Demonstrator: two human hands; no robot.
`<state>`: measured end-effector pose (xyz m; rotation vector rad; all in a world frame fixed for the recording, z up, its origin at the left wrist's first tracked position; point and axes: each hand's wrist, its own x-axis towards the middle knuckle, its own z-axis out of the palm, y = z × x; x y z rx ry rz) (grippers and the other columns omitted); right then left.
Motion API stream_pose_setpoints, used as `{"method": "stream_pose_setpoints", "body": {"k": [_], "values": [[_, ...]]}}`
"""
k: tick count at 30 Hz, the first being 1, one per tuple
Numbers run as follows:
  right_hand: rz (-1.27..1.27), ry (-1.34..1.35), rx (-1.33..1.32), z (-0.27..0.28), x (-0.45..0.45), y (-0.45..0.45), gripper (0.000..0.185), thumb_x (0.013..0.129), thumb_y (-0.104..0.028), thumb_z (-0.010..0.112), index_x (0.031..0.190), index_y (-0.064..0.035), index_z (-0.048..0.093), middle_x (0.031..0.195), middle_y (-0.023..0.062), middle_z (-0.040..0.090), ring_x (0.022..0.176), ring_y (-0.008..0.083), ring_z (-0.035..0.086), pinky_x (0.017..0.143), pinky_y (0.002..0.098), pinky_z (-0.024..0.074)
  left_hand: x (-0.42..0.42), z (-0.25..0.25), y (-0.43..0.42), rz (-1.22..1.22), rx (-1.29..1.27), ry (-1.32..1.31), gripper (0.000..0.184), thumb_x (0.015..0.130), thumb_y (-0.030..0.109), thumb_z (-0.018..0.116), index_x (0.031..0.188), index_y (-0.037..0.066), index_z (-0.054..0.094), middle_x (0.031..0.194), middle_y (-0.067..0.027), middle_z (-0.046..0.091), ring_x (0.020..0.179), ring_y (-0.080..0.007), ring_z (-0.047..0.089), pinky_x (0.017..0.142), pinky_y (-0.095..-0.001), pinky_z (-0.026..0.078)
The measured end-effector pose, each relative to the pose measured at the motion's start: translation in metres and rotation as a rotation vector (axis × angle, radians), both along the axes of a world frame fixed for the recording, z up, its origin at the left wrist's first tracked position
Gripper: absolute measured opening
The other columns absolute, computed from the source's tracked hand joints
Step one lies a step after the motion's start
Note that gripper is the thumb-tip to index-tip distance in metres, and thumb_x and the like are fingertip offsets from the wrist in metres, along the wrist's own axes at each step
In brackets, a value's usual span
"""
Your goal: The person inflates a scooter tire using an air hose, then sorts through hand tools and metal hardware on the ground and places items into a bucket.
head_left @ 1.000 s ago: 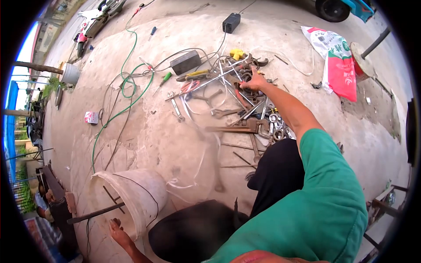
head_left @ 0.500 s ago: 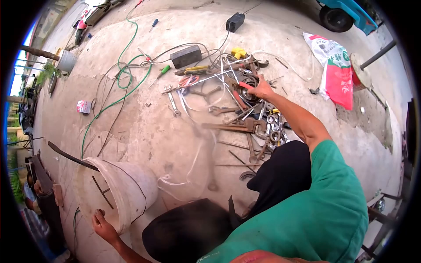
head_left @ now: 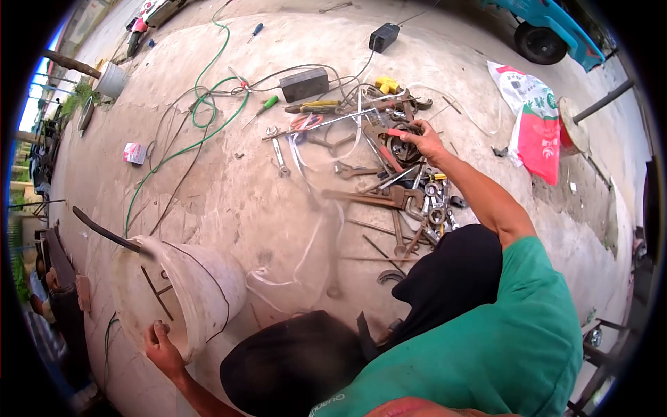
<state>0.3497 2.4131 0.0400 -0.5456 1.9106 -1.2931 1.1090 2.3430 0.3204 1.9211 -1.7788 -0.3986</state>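
My right hand (head_left: 425, 141) grips one handle of red-handled pliers (head_left: 399, 133) over the tool pile. Beneath it and around it lie wrenches (head_left: 436, 215), a pipe wrench (head_left: 396, 198), metal rods and a coiled dark round part. To the lower left stands a white bucket (head_left: 226, 281). At its rim, my left hand (head_left: 165, 347) is closed on the edge, the fingers partly hidden. Inside the bucket I see a T-shaped metal tool (head_left: 157, 293) and a small ring (head_left: 165, 275) near it. A dark curved bar (head_left: 104, 228) sticks out over the rim.
A green-handled screwdriver (head_left: 267, 104), a black box (head_left: 304, 84) and a green cable (head_left: 174, 163) lie beyond the tools. At right are a red-and-white sack (head_left: 536, 132) and a spool (head_left: 571, 118). A blue vehicle (head_left: 556, 31) stands at the back.
The view has shifted slightly. My right hand has raised the red-handled pliers a little. A small ring now shows in the bucket; my left hand has stayed at the rim.
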Motion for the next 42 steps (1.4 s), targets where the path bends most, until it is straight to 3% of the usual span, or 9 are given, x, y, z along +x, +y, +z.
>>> {"method": "stream_pose_setpoints", "body": {"k": [3,6,12,17,24,29,36,39,42], "values": [[0.048,-0.098,-0.027,0.032,0.014,0.021,0.064,0.081,-0.019,0.083,0.136,-0.0045,0.054,0.126,0.0159,0.064,0.110,0.0214,0.064,0.090,0.0346,0.0547,-0.005,0.001,0.001,-0.002,-0.014,-0.003,0.025,0.106,0.021,0.061,0.104,-0.004,0.067,0.090,-0.0077,0.069,0.086,-0.0157,0.063,0.084,-0.0310,0.051],[0.155,0.035,-0.035,0.031,0.019,0.034,0.070,0.075,-0.024,0.085,0.135,-0.0061,0.055,0.126,0.0157,0.063,0.115,0.0229,0.060,0.092,0.0373,0.0516,-0.015,0.005,0.002,0.012,-0.019,-0.012,0.024,0.106,0.019,0.061,0.105,-0.004,0.067,0.093,-0.0082,0.070,0.087,-0.0154,0.064,0.085,-0.0307,0.052],[0.335,-0.015,0.035,0.136,0.065,0.012,0.068,0.074,-0.023,0.086,0.133,-0.0078,0.053,0.118,0.0101,0.064,0.107,0.0198,0.061,0.093,0.0348,0.0496,-0.019,0.006,0.003,0.021,-0.041,-0.030,0.024,0.105,0.018,0.063,0.107,-0.005,0.067,0.095,-0.0081,0.071,0.091,-0.0157,0.066,0.085,-0.0303,0.053],[0.416,-0.200,-0.070,0.207,0.104,-0.022,0.060,0.080,-0.017,0.083,0.131,-0.0051,0.052,0.115,0.0091,0.064,0.102,0.0162,0.063,0.085,0.0306,0.0525,-0.025,0.006,0.010,0.079,-0.053,0.025,0.028,0.105,0.021,0.064,0.114,-0.005,0.068,0.102,-0.0072,0.072,0.095,-0.0155,0.066,0.090,-0.0297,0.051],[0.572,-0.400,-0.126,0.260,0.167,-0.054,0.049,0.082,-0.013,0.078,0.125,-0.0048,0.054,0.114,0.0093,0.064,0.102,0.0181,0.066,0.095,0.0338,0.0542,-0.031,0.009,0.017,0.015,-0.169,0.010,0.021,0.098,0.016,0.071,0.108,-0.002,0.071,0.096,-0.0111,0.073,0.086,-0.0186,0.068,0.083,-0.0323,0.054],[0.649,-0.466,-0.198,0.303,0.222,-0.072,0.063,0.081,-0.020,0.078,0.133,-0.0015,0.047,0.121,0.0167,0.064,0.115,0.0258,0.066,0.107,0.0401,0.0514,-0.031,0.014,0.024,-0.048,-0.225,0.022,0.019,0.097,0.012,0.071,0.108,-0.004,0.071,0.095,-0.0114,0.074,0.089,-0.0186,0.069,0.085,-0.0320,0.054],[0.908,-0.557,-0.441,0.385,0.299,-0.110,0.065,0.091,-0.022,0.064,0.145,0.0062,0.042,0.136,0.0234,0.060,0.127,0.0312,0.062,0.110,0.0476,0.0514,-0.027,0.017,0.027,-0.060,-0.344,0.103,0.016,0.096,0.010,0.071,0.106,-0.004,0.071,0.095,-0.0116,0.073,0.089,-0.0173,0.068,0.085,-0.0309,0.053],[1.128,-0.742,-0.570,0.411,0.304,-0.140,0.045,0.104,-0.018,0.051,0.141,0.0072,0.051,0.141,0.0240,0.060,0.129,0.0340,0.062,0.112,0.0498,0.0506,-0.025,0.020,0.030,-0.043,-0.363,0.179,0.015,0.097,0.009,0.070,0.105,-0.004,0.071,0.096,-0.0100,0.073,0.089,-0.0160,0.067,0.084,-0.0295,0.053],[1.283,-0.718,-0.713,0.446,0.333,-0.160,0.043,0.106,-0.022,0.048,0.139,0.0053,0.055,0.140,0.0219,0.062,0.125,0.0325,0.065,0.105,0.0475,0.0567,-0.015,0.011,0.031,0.013,-0.502,0.363,0.014,0.097,0.010,0.071,0.102,-0.003,0.070,0.093,-0.0110,0.073,0.087,-0.0195,0.070,0.080,-0.0339,0.056]]}}
